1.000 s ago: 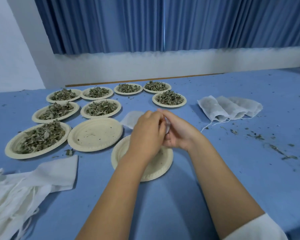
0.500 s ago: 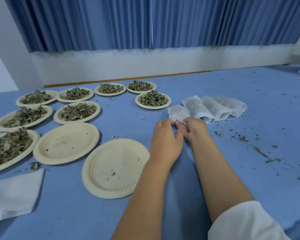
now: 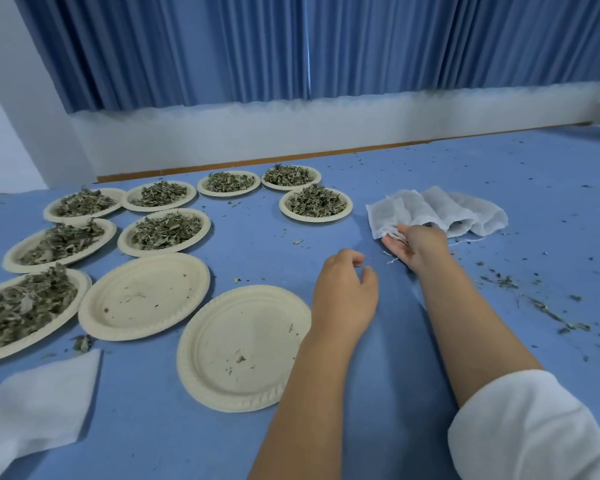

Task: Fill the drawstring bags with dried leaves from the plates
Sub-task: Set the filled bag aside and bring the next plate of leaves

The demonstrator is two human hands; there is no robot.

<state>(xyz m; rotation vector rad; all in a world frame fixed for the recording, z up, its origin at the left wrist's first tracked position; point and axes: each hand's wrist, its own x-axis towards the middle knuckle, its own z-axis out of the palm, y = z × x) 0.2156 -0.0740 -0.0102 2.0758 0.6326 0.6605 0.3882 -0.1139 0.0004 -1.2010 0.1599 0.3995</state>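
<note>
My right hand (image 3: 413,245) reaches to the far right and pinches the gathered neck of a white filled drawstring bag (image 3: 385,216). This bag lies at the left end of a row of filled bags (image 3: 465,213). My left hand (image 3: 347,289) hovers loosely curled over the blue table, holding nothing. Several paper plates of dried leaves stand at the left and back, the nearest to my hands being one plate (image 3: 316,204). Two plates hold only crumbs: a near plate (image 3: 246,344) and a left plate (image 3: 144,296).
A pile of flat white unfilled bags (image 3: 35,403) lies at the lower left corner. Leaf crumbs (image 3: 548,313) are scattered over the blue table (image 3: 395,375) at the right. A white wall and blue curtain (image 3: 291,46) run behind the table's far edge.
The view has swung right. Both hands were together on the bag over the near plate; my right hand has carried it to the row of filled bags, and my left hand has let go.
</note>
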